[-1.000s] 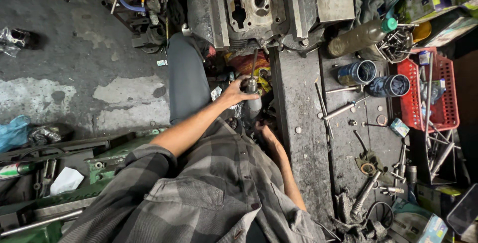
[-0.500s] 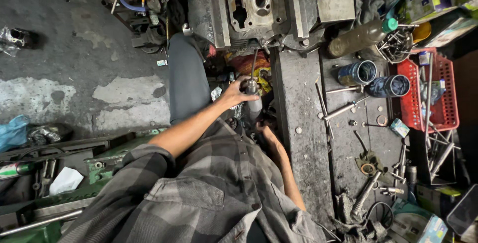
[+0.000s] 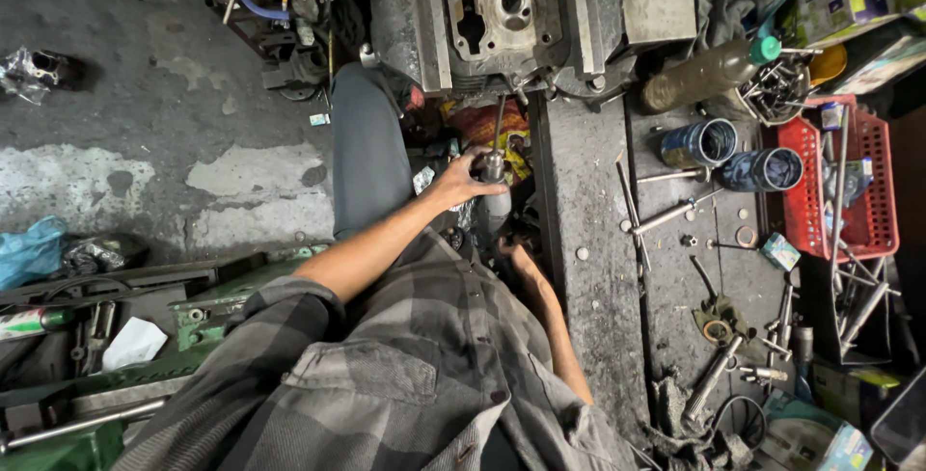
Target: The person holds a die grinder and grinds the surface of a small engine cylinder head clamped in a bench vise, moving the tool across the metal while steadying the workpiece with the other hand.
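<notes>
Head view: nothing's shifted this past second, my left hand [image 3: 461, 180] still clamped round the grey cylindrical tool [image 3: 494, 203], my right hand [image 3: 513, 251] probably gripping beneath it.
</notes>
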`<action>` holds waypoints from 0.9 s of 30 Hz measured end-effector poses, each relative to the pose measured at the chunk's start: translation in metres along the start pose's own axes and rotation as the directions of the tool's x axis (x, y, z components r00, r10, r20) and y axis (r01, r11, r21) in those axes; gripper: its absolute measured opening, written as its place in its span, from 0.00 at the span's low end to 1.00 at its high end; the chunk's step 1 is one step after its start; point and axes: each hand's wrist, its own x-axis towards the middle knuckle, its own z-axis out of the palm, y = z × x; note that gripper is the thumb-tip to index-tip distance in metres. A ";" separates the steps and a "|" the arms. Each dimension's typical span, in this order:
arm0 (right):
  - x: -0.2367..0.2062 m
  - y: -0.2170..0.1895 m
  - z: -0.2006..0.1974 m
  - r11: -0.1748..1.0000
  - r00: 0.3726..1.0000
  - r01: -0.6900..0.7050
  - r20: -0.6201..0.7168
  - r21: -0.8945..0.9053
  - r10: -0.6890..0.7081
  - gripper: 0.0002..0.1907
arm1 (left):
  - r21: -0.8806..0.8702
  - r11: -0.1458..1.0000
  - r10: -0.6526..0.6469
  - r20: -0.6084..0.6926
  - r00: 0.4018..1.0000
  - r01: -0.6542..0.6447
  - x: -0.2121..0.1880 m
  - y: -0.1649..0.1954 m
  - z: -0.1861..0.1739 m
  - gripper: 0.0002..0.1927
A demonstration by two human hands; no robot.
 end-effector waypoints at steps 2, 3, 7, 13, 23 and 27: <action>-0.002 0.000 0.000 1.000 1.000 0.007 -0.003 0.023 -0.007 0.14 | -0.060 0.998 0.009 0.012 1.000 -0.008 0.000 0.000 0.000 0.50; -0.004 0.001 0.000 0.997 0.998 0.071 -0.002 0.016 -0.071 0.14 | -0.023 1.000 -0.013 0.008 1.000 0.013 0.000 -0.001 0.000 0.51; -0.007 0.003 0.001 0.995 0.998 -0.040 -0.036 0.095 0.044 0.12 | 0.178 0.984 -0.026 -0.006 1.000 0.027 0.001 -0.004 -0.001 0.53; 0.001 -0.001 0.002 0.990 0.989 0.139 0.045 -0.018 -0.138 0.18 | 0.225 0.967 -0.122 0.009 0.993 0.116 0.003 -0.003 -0.004 0.55; -0.011 0.006 -0.004 0.839 0.903 0.429 0.145 -0.334 -0.404 0.15 | 0.134 0.988 -0.077 0.020 0.997 0.073 0.004 0.002 -0.003 0.52; 0.000 -0.006 0.002 0.997 0.999 0.014 -0.027 -0.082 -0.017 0.15 | 0.174 0.983 -0.057 0.026 0.998 0.052 0.003 -0.001 -0.003 0.52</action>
